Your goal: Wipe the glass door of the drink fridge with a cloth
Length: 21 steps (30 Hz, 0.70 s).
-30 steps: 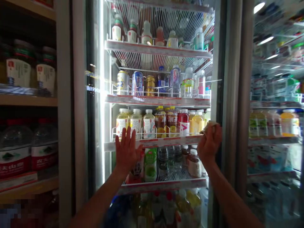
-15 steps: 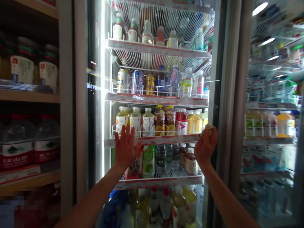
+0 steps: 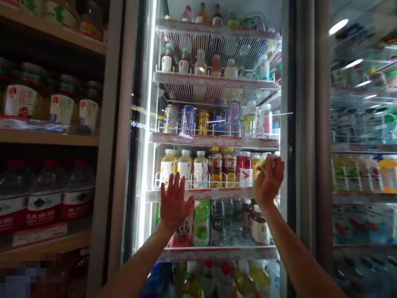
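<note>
Left hand [image 3: 174,203] splayed wide against a lit drinks cooler shelf edge [image 3: 223,193]; right hand [image 3: 269,183] pinched around a small pale object [image 3: 270,161].

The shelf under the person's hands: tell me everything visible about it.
The shelf is a tier in a glass-door drinks cooler, directly below the tier of cans. Its pale front strip carries red-edged price labels, and a thin white wire rail runs along the top. Plastic drink bottles stand behind the rail. The open left hand lies flat over the strip, fingers up. The right hand hides the strip's right end.
</note>
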Each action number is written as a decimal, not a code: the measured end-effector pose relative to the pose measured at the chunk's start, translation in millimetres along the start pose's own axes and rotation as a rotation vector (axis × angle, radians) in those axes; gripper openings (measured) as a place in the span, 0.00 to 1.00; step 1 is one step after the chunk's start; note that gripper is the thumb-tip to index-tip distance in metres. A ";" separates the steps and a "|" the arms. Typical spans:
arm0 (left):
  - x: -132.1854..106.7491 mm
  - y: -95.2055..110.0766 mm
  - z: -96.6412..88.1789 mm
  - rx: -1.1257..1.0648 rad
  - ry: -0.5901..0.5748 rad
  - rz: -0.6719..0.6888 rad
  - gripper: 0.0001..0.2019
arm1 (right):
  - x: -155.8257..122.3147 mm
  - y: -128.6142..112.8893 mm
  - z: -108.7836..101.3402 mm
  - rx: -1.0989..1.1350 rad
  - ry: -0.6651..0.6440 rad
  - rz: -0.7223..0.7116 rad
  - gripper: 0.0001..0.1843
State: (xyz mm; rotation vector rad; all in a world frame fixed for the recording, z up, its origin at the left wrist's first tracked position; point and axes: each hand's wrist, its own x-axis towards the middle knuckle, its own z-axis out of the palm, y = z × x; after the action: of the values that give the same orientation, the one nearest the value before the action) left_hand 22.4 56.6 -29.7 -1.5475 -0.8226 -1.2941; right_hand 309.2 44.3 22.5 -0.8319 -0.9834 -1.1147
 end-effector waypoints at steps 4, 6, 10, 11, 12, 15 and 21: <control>-0.4 -0.3 0.4 -0.004 0.003 0.004 0.34 | -21.4 -61.5 7.8 0.111 -0.151 -0.158 0.34; -0.7 -0.9 0.2 -0.009 0.001 0.001 0.34 | -39.3 -91.0 4.0 0.187 -0.299 -0.366 0.36; -1.7 -2.2 -1.0 -0.020 0.001 0.007 0.32 | -38.0 -75.6 -3.9 0.169 -0.361 -0.462 0.36; -2.0 -2.4 -1.1 -0.020 -0.004 0.010 0.32 | -29.0 -59.6 -3.1 0.128 -0.302 -0.382 0.35; -2.3 -2.3 -1.2 -0.018 -0.008 0.010 0.32 | -18.5 -43.3 -0.8 0.088 -0.224 -0.292 0.34; -2.6 -0.3 -0.5 -0.006 -0.007 -0.002 0.32 | 6.9 -19.3 11.6 0.027 -0.022 -0.094 0.32; -1.3 -0.8 -3.2 -0.007 -0.016 0.009 0.31 | -19.2 -102.7 20.0 0.192 -0.274 -0.361 0.36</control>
State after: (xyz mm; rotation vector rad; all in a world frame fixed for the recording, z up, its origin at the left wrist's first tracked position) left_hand 20.2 53.9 -30.7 -1.5674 -0.8205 -1.2811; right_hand 202.9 43.7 17.4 -0.6763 -1.4897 -1.2054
